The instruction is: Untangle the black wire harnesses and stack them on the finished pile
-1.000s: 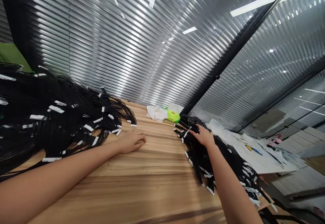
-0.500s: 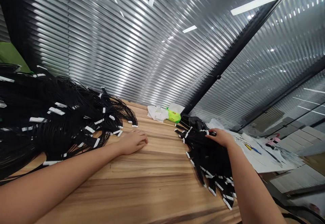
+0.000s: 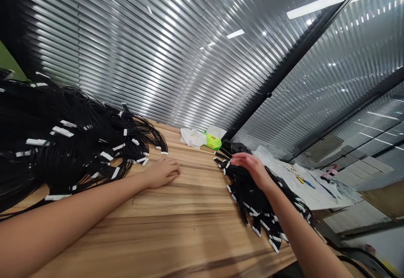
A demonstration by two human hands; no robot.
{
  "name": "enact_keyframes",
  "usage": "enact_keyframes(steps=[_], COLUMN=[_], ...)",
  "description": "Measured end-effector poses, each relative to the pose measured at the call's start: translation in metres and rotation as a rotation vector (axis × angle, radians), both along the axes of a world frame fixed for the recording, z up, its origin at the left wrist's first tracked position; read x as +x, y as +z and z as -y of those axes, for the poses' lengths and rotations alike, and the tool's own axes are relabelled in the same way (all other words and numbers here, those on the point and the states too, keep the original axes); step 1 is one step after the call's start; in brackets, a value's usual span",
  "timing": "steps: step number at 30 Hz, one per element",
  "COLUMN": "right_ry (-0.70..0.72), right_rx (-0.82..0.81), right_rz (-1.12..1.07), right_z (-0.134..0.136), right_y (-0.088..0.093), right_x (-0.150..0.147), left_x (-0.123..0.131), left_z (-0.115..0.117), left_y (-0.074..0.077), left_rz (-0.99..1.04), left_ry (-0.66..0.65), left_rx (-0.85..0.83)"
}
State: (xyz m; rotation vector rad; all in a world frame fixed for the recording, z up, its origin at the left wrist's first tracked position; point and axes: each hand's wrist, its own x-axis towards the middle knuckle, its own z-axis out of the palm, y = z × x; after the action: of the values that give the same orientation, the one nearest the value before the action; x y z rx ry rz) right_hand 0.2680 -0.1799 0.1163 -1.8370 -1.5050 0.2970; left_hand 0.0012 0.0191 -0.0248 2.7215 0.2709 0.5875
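My right hand [image 3: 252, 168] is over the top end of the smaller pile of black wires [image 3: 252, 196], fingers stretched out and slightly apart, with nothing that I can see gripped in them; whether the fingertips touch the wires, I can't tell. My left hand [image 3: 162, 173] rests palm down on the wooden table [image 3: 176, 231], fingers loosely bent, and no wire shows in it. The smaller pile lies to my right, fanned towards me, with its white plugs [image 3: 273, 245] spread along the edges and the lower end. To my left is a much bigger heap of black wires [image 3: 72, 156], with white ends poking out at all angles. As I judge it, the right-hand pile is the one being handled: its wires lie roughly in one direction, so some laying out looks done, though the plugs are uneven and the strands loose. The left-hand heap looks less ordered. Which pile is finished and which is waiting, I can't say, nor how many wires either one holds. Behind, well apart from my left hand, sit a green tissue pack [image 3: 213, 141] and some crumpled tissue [image 3: 192, 138].
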Motion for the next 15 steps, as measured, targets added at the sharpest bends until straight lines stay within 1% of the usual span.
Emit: enact_keyframes(steps=[1, 2, 3, 4, 5, 6, 7, 8, 9, 10, 11, 12, 13, 14, 15], right_ry=[0.070, 0.171, 0.422, 0.674, 0.928, 1.199, 1.438, 1.621, 1.743, 1.787, 1.799, 1.775, 1.718, 1.630, 1.474], right_rx=[0.034, 0.085, 0.156, 0.183, 0.185, 0.195, 0.227, 0.264, 0.260, 0.202, 0.139, 0.066, -0.003, -0.082, -0.156], right_rz=[-0.075, -0.196, -0.535, -0.851, -1.075, -1.211, -1.315, -1.393, -1.405, -1.377, -1.327, -1.256, -1.163, -1.025, -0.809], right_z=[0.001, 0.003, 0.004, 0.006, 0.006, 0.005, 0.003, 0.001, -0.001, -0.002, -0.002, -0.001, 0.001, 0.002, 0.001], right_y=[-0.005, -0.010, -0.014, -0.018, -0.022, -0.024, -0.026, -0.027, -0.028, -0.029, -0.029, -0.029, -0.030, -0.031, -0.032], right_x=[-0.026, -0.053, -0.080, -0.106, -0.130, -0.152, -0.169, -0.182, -0.191, -0.195, -0.195, -0.190, -0.183, -0.172, -0.158], left_x=[0.000, 0.000, 0.000, 0.000, 0.000, 0.000, 0.001, 0.001, 0.001, 0.001, 0.001, 0.001, 0.001, 0.001, 0.001], left_z=[0.000, 0.001, 0.001, 0.001, 0.001, 0.001, 0.001, 0.001, 0.000, 0.000, 0.000, 0.000, -0.001, -0.001, 0.000], left_y=[0.000, 0.001, 0.001, 0.001, 0.001, 0.001, 0.001, 0.001, 0.001, 0.000, 0.000, 0.000, 0.000, 0.000, 0.000], left_rz=[-0.001, -0.002, -0.003, -0.003, -0.004, -0.005, -0.005, -0.005, -0.004, -0.002, 0.000, 0.001, 0.003, 0.003, 0.002], left_ry=[0.003, 0.005, 0.006, 0.006, 0.006, 0.007, 0.007, 0.007, 0.007, 0.006, 0.004, 0.002, 0.000, -0.002, -0.003], left_rx=[-0.002, -0.003, -0.005, -0.007, -0.008, -0.008, -0.008, -0.008, -0.008, -0.008, -0.007, -0.007, -0.006, -0.005, -0.005])
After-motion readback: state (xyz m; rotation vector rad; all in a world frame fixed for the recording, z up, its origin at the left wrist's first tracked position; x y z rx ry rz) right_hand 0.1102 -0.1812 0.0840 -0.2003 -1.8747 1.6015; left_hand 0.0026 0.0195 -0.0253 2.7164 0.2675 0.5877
